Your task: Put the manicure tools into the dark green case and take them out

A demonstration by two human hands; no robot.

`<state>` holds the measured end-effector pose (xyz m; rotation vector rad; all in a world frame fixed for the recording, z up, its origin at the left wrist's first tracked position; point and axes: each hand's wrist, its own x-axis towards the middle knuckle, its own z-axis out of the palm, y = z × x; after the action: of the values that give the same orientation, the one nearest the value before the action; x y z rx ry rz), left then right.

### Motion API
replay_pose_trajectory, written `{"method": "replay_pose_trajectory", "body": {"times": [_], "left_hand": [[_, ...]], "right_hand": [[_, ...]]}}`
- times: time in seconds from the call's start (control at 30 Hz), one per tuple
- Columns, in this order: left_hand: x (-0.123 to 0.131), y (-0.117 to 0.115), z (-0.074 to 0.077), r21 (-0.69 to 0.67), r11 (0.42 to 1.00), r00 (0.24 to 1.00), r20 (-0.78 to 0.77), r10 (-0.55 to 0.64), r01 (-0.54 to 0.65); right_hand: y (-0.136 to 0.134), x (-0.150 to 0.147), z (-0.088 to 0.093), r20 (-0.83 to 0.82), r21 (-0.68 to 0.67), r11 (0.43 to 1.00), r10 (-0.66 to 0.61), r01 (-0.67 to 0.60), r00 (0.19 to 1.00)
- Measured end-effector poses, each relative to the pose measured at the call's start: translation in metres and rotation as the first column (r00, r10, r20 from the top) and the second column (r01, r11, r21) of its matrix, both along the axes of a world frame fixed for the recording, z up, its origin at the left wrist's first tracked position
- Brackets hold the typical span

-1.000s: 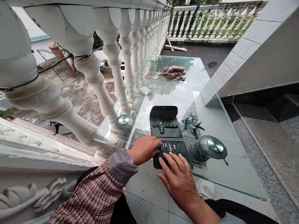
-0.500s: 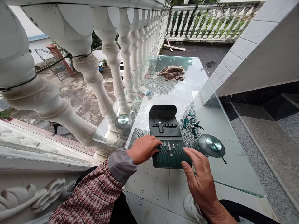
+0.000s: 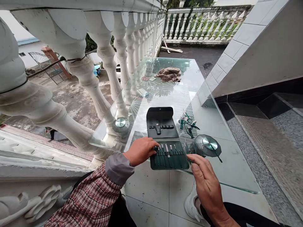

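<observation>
A dark green tool case (image 3: 163, 126) lies unfolded on a glass table (image 3: 213, 104), with several thin metal tools (image 3: 169, 150) slotted in its near half. My left hand (image 3: 139, 150) rests on the case's left edge, fingers curled against it. Just off the case's right corner, my right hand (image 3: 204, 181) has its fingers bunched near a few loose thin tools (image 3: 188, 148); whether it grips one is unclear. A heap of loose green-handled tools (image 3: 188, 123) lies right of the case.
Round metal table fittings sit at the near left (image 3: 120, 123) and near right (image 3: 208, 144). A crumpled cloth (image 3: 168, 74) and a small packet (image 3: 142, 92) lie farther along the glass. A white balustrade (image 3: 104, 56) runs along the left, a tiled wall (image 3: 248, 41) along the right.
My right hand has lifted off the case's near half and slid right to its right corner. My left hand has stayed on the case's left edge. The view has shifted slightly.
</observation>
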<state>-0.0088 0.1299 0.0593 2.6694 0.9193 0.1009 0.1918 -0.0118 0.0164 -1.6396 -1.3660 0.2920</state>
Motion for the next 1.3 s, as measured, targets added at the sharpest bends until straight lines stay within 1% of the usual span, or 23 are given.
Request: {"method": "replay_pose_trajectory", "body": {"times": [0.13,0.23,0.3,0.37,0.5,0.57,0.63,0.83,0.93,0.97,1.03,1.1,1.17,1.23,1.3], "left_hand": [[0.000,0.001,0.000,0.000,1.000,1.000,0.002,-0.008,0.008],[-0.001,0.001,0.000,0.006,1.000,1.000,0.000,-0.012,0.012],[-0.001,0.001,0.000,0.011,1.000,1.000,-0.002,-0.014,0.014],[-0.001,0.001,0.000,0.016,1.000,1.000,-0.004,-0.014,0.014],[0.000,0.000,-0.001,0.025,1.000,1.000,-0.006,-0.011,0.012],[0.000,0.000,-0.001,0.027,1.000,1.000,-0.007,-0.012,0.012],[0.000,0.000,-0.002,0.028,1.000,1.000,-0.008,-0.010,0.010],[0.000,0.000,-0.002,0.030,1.000,1.000,-0.001,-0.007,0.007],[0.000,0.000,-0.001,0.028,1.000,1.000,-0.010,-0.004,0.004],[0.000,0.000,0.000,0.027,1.000,1.000,-0.013,-0.002,0.003],[0.000,0.000,0.000,0.025,1.000,1.000,-0.012,-0.002,0.002],[0.000,0.000,0.000,0.020,1.000,1.000,-0.008,-0.004,0.005],[0.000,0.000,0.000,0.016,1.000,1.000,-0.010,-0.007,0.007],[0.000,0.000,0.000,0.017,1.000,1.000,-0.019,-0.007,0.007],[0.000,0.001,0.001,0.020,1.000,1.000,-0.024,-0.008,0.009]], "right_hand": [[-0.002,-0.005,0.000,0.160,0.044,0.996,0.063,-0.071,0.985],[-0.003,-0.010,-0.003,0.290,0.045,0.986,0.138,-0.158,0.947],[-0.002,-0.015,-0.007,0.368,0.044,0.981,0.159,-0.188,0.916],[-0.002,-0.019,-0.010,0.463,0.047,0.975,0.170,-0.216,0.870],[0.000,-0.028,-0.013,0.643,0.001,0.963,0.206,-0.270,0.738],[0.000,-0.031,-0.013,0.690,-0.031,0.961,0.219,-0.274,0.690],[0.001,-0.034,-0.013,0.712,-0.045,0.961,0.222,-0.272,0.667],[0.001,-0.033,-0.012,0.718,-0.051,0.956,0.236,-0.289,0.655],[0.001,-0.031,-0.012,0.698,-0.058,0.950,0.258,-0.307,0.668],[0.002,-0.030,-0.011,0.682,-0.046,0.951,0.254,-0.306,0.686],[0.002,-0.024,-0.007,0.613,0.005,0.960,0.217,-0.279,0.759],[0.003,-0.014,0.001,0.488,0.072,0.980,0.130,-0.188,0.863],[0.005,0.000,0.008,0.337,0.114,0.992,0.005,-0.046,0.941],[0.008,0.018,0.014,0.228,0.110,0.992,-0.089,0.066,0.969],[0.012,0.037,0.016,0.194,0.075,0.992,-0.110,0.097,0.975]]}}
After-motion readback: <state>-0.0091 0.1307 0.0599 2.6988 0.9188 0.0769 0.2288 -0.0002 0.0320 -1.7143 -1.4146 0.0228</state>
